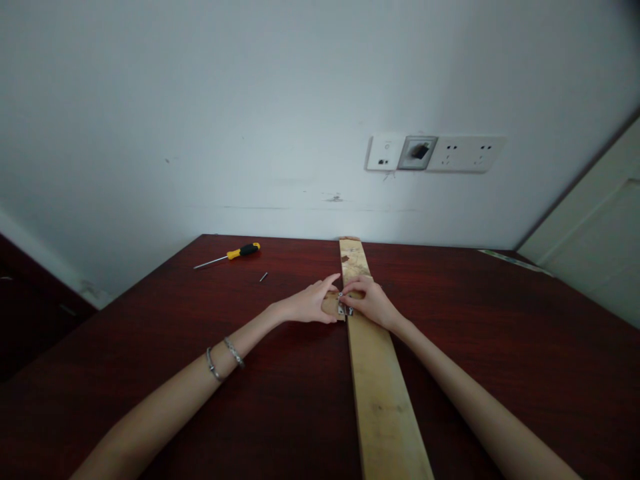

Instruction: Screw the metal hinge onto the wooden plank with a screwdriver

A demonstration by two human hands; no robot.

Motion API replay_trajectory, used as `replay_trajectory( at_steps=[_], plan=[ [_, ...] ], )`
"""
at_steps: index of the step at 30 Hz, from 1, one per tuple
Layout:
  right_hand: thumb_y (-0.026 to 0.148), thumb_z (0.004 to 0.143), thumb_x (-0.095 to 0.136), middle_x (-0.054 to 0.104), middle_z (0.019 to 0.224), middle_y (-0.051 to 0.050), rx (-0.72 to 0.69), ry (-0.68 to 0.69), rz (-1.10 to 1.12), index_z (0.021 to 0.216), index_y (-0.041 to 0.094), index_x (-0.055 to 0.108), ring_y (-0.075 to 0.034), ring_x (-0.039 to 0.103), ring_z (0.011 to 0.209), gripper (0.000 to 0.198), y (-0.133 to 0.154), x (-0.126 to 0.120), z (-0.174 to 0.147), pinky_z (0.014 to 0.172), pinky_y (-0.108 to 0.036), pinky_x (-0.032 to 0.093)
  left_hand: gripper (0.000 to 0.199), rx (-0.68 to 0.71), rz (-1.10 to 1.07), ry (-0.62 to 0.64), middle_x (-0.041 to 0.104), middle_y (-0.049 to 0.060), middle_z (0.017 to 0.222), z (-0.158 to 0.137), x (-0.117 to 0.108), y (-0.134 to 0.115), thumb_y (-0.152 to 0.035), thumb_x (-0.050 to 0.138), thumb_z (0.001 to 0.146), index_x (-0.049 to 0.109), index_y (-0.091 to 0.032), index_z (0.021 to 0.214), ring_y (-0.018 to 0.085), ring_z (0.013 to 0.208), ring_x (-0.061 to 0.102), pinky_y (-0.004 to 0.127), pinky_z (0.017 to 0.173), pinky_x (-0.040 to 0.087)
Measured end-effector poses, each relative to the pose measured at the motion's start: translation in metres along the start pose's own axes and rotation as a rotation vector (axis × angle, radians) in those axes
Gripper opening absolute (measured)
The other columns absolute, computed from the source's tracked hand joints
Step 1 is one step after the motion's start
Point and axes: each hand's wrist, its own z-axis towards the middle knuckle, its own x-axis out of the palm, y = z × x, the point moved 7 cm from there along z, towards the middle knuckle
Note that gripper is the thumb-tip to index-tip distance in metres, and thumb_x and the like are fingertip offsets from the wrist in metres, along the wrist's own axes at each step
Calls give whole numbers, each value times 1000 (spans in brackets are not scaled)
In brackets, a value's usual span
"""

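Note:
A long wooden plank [383, 393] runs from the near edge of the view toward the wall. Against its left side sits a small wooden block [330, 306], with my left hand [309, 303] closed around it, thumb and fingers on opposite edges. A small metal hinge [342, 309] spans the joint between block and plank. My right hand [373, 301] rests over the plank, its fingertips pinched at the hinge. Whatever tiny thing lies between those fingertips is too small to make out.
On the dark red tabletop [225, 407], a yellow and black screwdriver [235, 253] lies at the far left. A small metal pin-like piece [263, 277] is closer to my left hand. The white wall [280, 120] with sockets [465, 153] bounds the far side.

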Motion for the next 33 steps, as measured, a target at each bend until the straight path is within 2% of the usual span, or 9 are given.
replay_trajectory(
  at_steps=[7,11,13,18,21,26,33],
  plan=[
    [26,73,69,68,94,-5,29,50,23,82,21,73,-21,62,92,10,-5,-6,1,90,-38,45,106,10,3,-5,48,16,138,0,0,1,-29,76,67,12,-16,151,30,129,44,43,111,29],
    [32,70,73,65,101,-5,47,103,44,99,20,70,-21,61,92,32,-9,-19,-1,85,-37,47,106,24,-4,-3,49,17,136,0,0,0,-28,77,66,14,-15,151,30,126,46,43,109,31],
    [35,67,75,62,110,-6,55,135,44,108,21,66,-23,59,99,45,-8,-23,-4,87,-38,47,106,30,-14,-4,50,17,136,0,0,0,-27,77,67,13,-15,151,29,126,47,43,109,31],
    [37,63,78,56,121,-11,11,187,-123,122,18,59,-29,47,117,65,2,-14,-9,100,-45,39,108,31,-32,-4,50,17,137,0,0,1,-26,78,67,11,-14,151,29,128,45,43,111,29],
    [42,59,80,51,128,-14,-3,204,-270,124,17,58,-33,40,123,72,4,-4,-10,102,-50,36,108,35,-41,2,48,18,138,0,1,2,-26,77,67,10,-15,151,29,129,44,43,111,27],
    [53,60,78,48,133,-16,-29,216,-382,122,19,60,-38,37,125,73,4,3,-11,98,-54,37,107,40,-39,-8,49,17,138,0,0,2,-28,78,67,12,-18,151,29,128,46,44,111,28],
    [54,62,76,49,132,-15,-24,227,-416,114,22,63,-38,38,124,62,4,4,-12,94,-54,38,106,14,4,5,49,16,138,0,-1,2,-31,77,67,14,-16,151,30,129,44,43,110,29]
  ],
)
